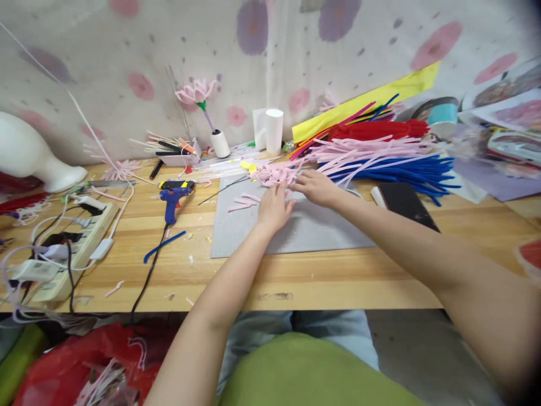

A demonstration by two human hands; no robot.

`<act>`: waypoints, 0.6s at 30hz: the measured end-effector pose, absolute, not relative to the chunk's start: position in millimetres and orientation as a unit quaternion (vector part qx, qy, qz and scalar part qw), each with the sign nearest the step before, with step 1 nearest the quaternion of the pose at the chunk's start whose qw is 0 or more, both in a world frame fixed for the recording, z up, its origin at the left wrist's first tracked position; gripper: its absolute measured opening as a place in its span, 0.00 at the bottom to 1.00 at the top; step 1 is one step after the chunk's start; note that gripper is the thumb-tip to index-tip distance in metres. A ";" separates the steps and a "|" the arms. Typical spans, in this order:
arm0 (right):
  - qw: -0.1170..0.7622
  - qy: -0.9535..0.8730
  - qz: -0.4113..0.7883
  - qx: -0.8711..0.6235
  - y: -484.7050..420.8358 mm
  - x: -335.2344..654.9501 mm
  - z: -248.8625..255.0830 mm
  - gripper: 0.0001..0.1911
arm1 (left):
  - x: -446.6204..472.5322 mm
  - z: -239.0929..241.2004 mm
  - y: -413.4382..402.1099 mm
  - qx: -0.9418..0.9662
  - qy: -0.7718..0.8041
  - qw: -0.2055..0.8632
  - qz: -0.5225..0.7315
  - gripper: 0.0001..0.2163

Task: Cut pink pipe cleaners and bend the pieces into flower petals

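Observation:
A pile of short, folded pink pipe cleaner pieces lies at the far edge of a grey cutting mat. My left hand rests at the pile's near side, fingers stretched forward onto it and thumb apart. From the right, my right hand reaches in with its fingers extended, the tips touching the pile's right end. Neither hand visibly grips a piece, though some fingertips blend into the pink. Several loose pink strips lie left of my left hand. Long pink pipe cleaners are heaped beyond my right hand.
Blue pipe cleaners and red ones lie at back right, near a black phone-like object. A blue glue gun with a cord stands left, beside a power strip. A pink flower rises from a white holder.

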State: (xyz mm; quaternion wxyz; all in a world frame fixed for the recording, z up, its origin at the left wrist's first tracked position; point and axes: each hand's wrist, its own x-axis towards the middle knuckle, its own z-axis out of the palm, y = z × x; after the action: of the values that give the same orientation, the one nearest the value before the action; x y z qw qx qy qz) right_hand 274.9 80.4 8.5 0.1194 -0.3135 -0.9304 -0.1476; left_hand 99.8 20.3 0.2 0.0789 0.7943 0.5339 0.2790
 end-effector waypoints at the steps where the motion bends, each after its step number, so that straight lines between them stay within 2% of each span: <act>1: 0.120 -0.931 -0.152 -0.308 76.9 271.5 3.8 0.16 | 108.0 3.4 21.3 0.794 0.553 0.095 0.235 0.19; 5: 0.116 -0.924 -0.159 -0.328 73.6 273.9 0.8 0.16 | 119.3 8.6 25.6 0.775 0.612 0.101 0.119 0.15; 11: 0.065 -0.858 -0.177 -0.478 91.2 324.8 18.5 0.17 | 53.2 6.6 28.1 0.801 0.591 0.049 0.082 0.13; 14: 0.086 -0.832 -0.133 -0.532 94.7 345.1 30.8 0.17 | 11.9 10.1 28.2 0.786 0.606 0.072 0.103 0.11; 18: 0.173 -0.747 -0.057 -0.640 87.2 343.5 49.6 0.17 | -10.1 16.9 26.4 0.743 0.610 0.150 0.230 0.09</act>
State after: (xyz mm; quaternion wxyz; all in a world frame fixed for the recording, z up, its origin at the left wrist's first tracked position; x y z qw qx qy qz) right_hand 343.5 87.2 49.6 0.1728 -0.6399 -0.7466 -0.0569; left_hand -10.1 26.4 16.9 0.1499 0.7432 0.6100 0.2305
